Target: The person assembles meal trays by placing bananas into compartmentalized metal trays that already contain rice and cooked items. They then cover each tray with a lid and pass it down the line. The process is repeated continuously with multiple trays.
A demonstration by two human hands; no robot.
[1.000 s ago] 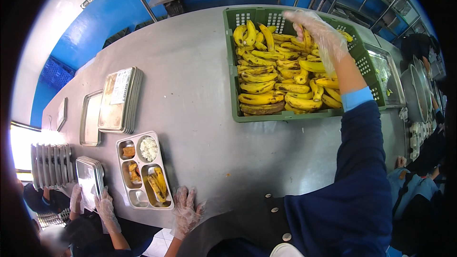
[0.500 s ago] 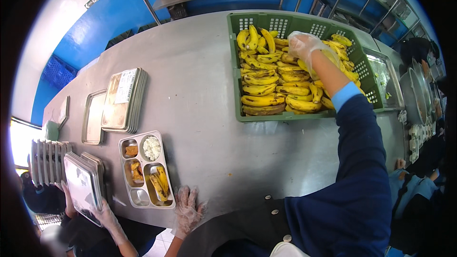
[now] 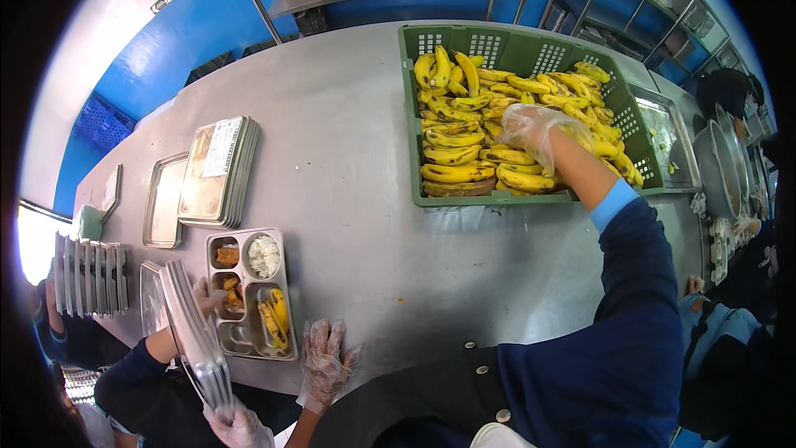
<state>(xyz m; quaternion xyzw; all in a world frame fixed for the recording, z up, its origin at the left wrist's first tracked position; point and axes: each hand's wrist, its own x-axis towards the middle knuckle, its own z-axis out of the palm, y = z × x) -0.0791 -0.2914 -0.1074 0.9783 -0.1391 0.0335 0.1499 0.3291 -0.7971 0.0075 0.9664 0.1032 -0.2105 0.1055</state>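
My right hand [image 3: 535, 134], in a clear plastic glove, reaches into a green crate [image 3: 464, 202] full of yellow, brown-spotted bananas [image 3: 452, 155]. Its fingers curl down on a banana near the middle; the fingertips are partly hidden. My left hand [image 3: 325, 365], gloved too, lies on the table edge with fingers spread and holds nothing. Beside it, on its left, is a metal compartment tray [image 3: 285, 282] with white rice [image 3: 264, 257], brown food pieces and two bananas [image 3: 274, 317]. A co-worker's hand [image 3: 206, 297] touches that tray's left side.
The co-worker's other gloved hand [image 3: 236, 427] holds a tilted stack of metal trays [image 3: 199, 340]. More trays [image 3: 217, 174] are stacked at the left of the steel table [image 3: 348, 158], and others [image 3: 89, 275] stand upright. A large metal bowl [image 3: 717, 168] is at far right.
My right hand has come nearer to me within the crate. My left hand stays put. The co-worker has swung the held trays to the right and reached to the food tray, which has shifted slightly left.
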